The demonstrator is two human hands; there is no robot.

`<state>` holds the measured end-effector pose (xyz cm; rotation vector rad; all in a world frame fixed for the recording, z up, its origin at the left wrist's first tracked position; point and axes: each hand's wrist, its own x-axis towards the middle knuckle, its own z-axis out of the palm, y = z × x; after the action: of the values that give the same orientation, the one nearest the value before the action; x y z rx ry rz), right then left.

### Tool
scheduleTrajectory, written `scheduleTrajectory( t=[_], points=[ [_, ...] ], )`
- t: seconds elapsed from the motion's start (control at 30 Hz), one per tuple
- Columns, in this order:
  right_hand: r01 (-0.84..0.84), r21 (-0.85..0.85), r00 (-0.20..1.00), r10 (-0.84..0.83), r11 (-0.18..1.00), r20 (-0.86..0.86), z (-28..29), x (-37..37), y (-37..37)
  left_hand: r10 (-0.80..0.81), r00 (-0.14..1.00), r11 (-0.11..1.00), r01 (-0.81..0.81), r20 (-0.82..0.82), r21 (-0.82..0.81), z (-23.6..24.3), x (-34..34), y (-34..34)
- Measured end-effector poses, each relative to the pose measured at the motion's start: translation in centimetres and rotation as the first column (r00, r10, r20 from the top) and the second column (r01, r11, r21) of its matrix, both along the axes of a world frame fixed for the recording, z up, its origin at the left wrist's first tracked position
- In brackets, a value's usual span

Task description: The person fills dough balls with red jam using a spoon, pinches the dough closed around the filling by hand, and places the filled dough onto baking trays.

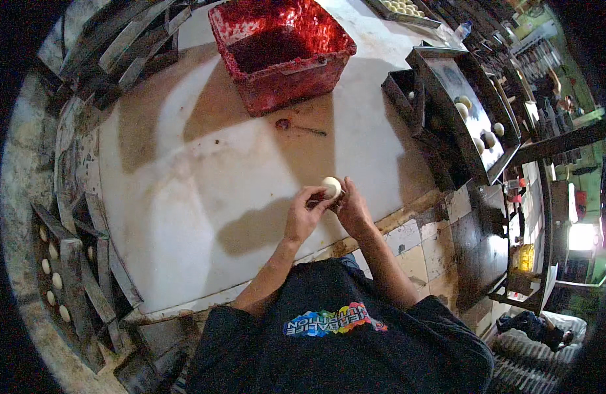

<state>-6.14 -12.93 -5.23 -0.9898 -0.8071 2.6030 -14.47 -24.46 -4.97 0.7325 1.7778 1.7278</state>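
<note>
A small, round, pale dough ball (331,187) is held up in front of me, over the near part of the white worktop (185,223). My left hand (305,213) grips it from the left between thumb and fingers. From the right, my right hand (353,209) closes its fingers against the same ball; part of those fingers is hidden behind it. Farther out on the worktop lies a thin utensil (309,131) beside a dark red lump (282,123). Beyond them stands a red tub (283,88), its inside smeared with red and holding a dark mass.
At the right, a dark metal tray (447,72) with several dough balls rests tilted on other trays. Another tray (70,276) of dough balls stands at the left. More dough balls fill a tray (421,21) at the far right. Stacked empty trays (129,43) occupy the far left.
</note>
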Motion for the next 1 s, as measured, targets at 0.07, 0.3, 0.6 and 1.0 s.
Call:
scheduleTrajectory(
  t=[0.07, 0.3, 0.6, 1.0],
  points=[
    [0.045, 0.237, 0.986, -0.081, 0.970, 0.143, -2.9, 0.4, 1.1, -0.011, 0.977, 0.996, -0.008, 0.213, 0.086, 0.6, 1.2, 0.5],
    [-0.579, 0.719, 0.798, -0.448, -0.384, 0.403, -3.5, 0.3, 2.9, 0.055, 0.902, 0.979, -0.134, 0.429, 0.154, -1.1, -1.3, -2.9],
    [-0.664, 0.618, 0.729, -0.182, -0.420, 0.660, -1.5, -1.8, 6.1, 0.170, 0.899, 0.978, -0.204, 0.404, 0.044, 0.0, -2.0, -2.8],
    [-0.520, 0.834, 0.659, 0.707, 0.182, 0.256, 19.9, 9.3, 22.4, 0.169, 0.925, 0.971, -0.216, 0.341, 0.104, 1.3, -1.0, 5.2]
  ],
)
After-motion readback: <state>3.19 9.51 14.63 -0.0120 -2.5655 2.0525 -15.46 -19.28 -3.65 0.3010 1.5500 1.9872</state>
